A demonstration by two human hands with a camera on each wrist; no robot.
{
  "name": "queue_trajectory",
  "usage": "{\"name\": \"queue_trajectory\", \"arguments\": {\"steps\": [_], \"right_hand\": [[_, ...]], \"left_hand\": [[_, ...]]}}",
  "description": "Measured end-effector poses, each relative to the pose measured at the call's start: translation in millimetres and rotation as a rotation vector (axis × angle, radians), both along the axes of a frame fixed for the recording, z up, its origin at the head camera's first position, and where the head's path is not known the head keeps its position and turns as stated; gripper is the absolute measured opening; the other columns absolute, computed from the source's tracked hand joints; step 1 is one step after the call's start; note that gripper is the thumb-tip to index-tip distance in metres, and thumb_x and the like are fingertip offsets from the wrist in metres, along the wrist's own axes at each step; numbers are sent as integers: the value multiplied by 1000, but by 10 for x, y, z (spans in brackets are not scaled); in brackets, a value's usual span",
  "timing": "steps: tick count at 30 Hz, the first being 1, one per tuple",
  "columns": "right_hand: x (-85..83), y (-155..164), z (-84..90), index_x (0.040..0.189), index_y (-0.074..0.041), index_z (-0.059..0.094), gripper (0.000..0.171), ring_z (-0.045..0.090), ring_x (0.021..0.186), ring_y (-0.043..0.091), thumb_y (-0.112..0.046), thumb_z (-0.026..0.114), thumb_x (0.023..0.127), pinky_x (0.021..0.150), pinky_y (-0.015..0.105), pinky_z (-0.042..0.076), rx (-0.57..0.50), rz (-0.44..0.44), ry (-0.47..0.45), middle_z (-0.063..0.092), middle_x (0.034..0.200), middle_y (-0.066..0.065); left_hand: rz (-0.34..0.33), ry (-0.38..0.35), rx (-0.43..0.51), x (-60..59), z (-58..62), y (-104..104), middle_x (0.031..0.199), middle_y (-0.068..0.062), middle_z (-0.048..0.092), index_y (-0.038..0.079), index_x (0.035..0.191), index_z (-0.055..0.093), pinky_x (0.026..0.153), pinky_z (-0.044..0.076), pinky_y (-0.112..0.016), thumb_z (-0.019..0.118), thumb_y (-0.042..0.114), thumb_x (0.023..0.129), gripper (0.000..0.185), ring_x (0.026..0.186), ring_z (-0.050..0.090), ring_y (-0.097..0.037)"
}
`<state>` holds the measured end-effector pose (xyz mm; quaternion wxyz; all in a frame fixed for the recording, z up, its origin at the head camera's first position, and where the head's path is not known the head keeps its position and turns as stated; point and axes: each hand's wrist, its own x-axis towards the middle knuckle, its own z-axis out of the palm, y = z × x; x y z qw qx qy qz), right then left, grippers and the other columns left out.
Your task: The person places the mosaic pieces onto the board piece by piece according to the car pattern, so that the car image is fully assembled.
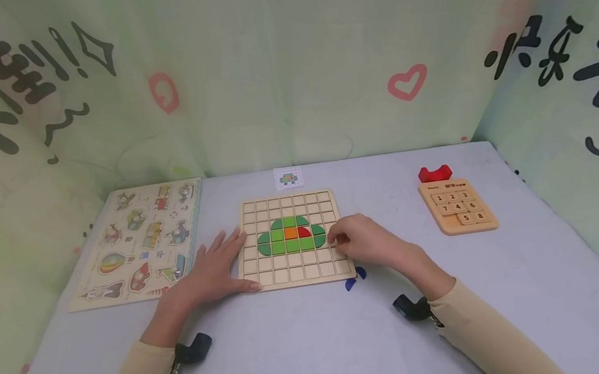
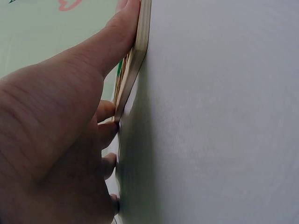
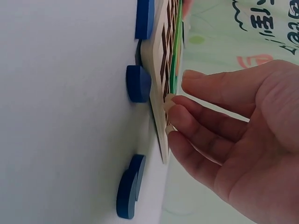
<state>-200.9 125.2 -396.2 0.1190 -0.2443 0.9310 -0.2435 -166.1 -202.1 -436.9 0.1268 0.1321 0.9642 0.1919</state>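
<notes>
On the table (image 1: 313, 346), a grid board (image 1: 295, 263) is placed, its middle cells occupied by tiles (image 1: 294, 245). A card (image 1: 288, 178) is laid just behind it, and a picture board (image 1: 143, 236) to its left. A number board (image 1: 449, 224) is set well to the right, with a small block (image 1: 435, 173) just behind. Loose pieces (image 1: 350, 284) are found by the grid board's near right corner. Behind everything, a curtain (image 1: 280, 93) is hung.

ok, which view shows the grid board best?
Head: the grid board lies flat and almost fully visible, coloured pieces included. Left wrist: mostly its edge; right wrist: a steeply foreshortened strip.
</notes>
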Motion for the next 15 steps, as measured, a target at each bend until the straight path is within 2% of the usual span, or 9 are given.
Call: {"name": "queue_trajectory", "arguments": {"steps": [10, 15], "right_hand": [[146, 179, 21, 87, -12, 73, 11, 53, 73, 14, -2, 67, 87, 64, 25, 47, 3, 44, -48, 62, 77, -3], [228, 239, 40, 76, -15, 67, 16, 51, 69, 12, -5, 73, 85, 59, 24, 44, 59, 48, -75, 56, 68, -4]], "left_hand": [[-1, 2, -4, 12, 11, -3, 169, -7, 13, 14, 160, 19, 120, 4, -70, 73, 71, 72, 118, 156, 4, -40], [-3, 7, -6, 2, -2, -6, 169, -7, 13, 15, 160, 19, 120, 4, -70, 73, 71, 71, 118, 156, 4, -39]]}}
